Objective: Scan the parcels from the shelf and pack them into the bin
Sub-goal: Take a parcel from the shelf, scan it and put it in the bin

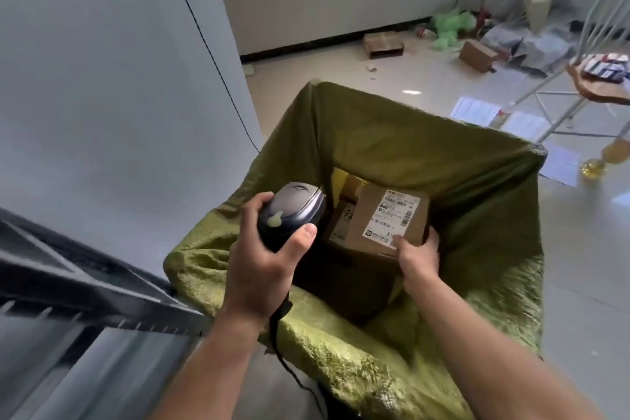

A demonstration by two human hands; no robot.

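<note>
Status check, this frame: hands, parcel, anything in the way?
Left hand grips scanner. Right hand holds parcel, label up, low in bin. Other parcels under it; nothing blocking.

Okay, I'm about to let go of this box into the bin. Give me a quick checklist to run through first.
1. Right hand grips the cardboard parcel at its near edge: ok.
2. Parcel sits inside the rim of the green-lined bin, not over the floor: ok.
3. Shipping label faces up and is unobstructed: ok.
4. Label already scanned: cannot tell.
5. Left hand holds the barcode scanner to the left, apart from the parcel: ok.
6. Room underneath: other parcels already lie below it; how much space remains: cannot tell.
</note>
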